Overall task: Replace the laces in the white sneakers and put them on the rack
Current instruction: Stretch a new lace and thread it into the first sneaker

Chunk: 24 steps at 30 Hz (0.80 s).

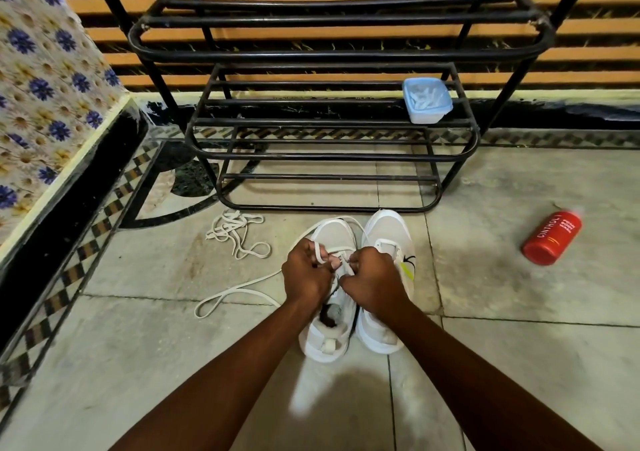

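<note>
Now both hands, left hand (306, 272) and right hand (372, 277), pinch the lace (239, 291) over the left sneaker (330, 312), mid-threading. Next, probably, pulling it through the following eyelet; the rack (332, 156) waits.

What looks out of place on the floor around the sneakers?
A red bottle lies on its side on the tiles to the right of the rack, well away from the work. A loose tangle of lace sits on the floor left of the sneakers. No spill shows.
</note>
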Tool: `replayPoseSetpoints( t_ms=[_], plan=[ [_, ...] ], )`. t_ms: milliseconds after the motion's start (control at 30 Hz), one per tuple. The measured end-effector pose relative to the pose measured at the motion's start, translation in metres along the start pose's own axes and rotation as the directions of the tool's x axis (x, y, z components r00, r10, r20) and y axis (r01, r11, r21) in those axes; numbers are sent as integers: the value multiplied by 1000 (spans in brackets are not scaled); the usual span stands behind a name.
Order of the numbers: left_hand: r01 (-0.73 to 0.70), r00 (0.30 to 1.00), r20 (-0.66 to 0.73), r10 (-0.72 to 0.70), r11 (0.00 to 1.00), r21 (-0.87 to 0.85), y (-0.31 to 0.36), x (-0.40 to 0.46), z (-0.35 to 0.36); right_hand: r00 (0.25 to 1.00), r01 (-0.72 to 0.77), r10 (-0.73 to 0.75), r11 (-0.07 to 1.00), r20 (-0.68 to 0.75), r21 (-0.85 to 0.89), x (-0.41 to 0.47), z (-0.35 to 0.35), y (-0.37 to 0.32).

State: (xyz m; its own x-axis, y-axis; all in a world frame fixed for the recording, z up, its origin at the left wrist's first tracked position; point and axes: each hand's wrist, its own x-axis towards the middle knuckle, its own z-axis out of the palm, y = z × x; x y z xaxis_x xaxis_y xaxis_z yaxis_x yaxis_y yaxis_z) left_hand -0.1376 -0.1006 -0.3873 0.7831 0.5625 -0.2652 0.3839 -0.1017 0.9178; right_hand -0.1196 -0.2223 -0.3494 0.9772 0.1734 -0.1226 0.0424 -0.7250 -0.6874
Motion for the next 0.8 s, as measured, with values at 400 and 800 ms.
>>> replayPoseSetpoints(
  t_ms=[400,800],
  plan=[
    [-139,990,0,141,980,140,2,-9,-3,996,59,-58,998,71,-1,6,-1,5],
    [12,1000,-30,-8,990,143,10,-1,4,993,41,-35,998,115,-46,8,2,7]
  ],
)
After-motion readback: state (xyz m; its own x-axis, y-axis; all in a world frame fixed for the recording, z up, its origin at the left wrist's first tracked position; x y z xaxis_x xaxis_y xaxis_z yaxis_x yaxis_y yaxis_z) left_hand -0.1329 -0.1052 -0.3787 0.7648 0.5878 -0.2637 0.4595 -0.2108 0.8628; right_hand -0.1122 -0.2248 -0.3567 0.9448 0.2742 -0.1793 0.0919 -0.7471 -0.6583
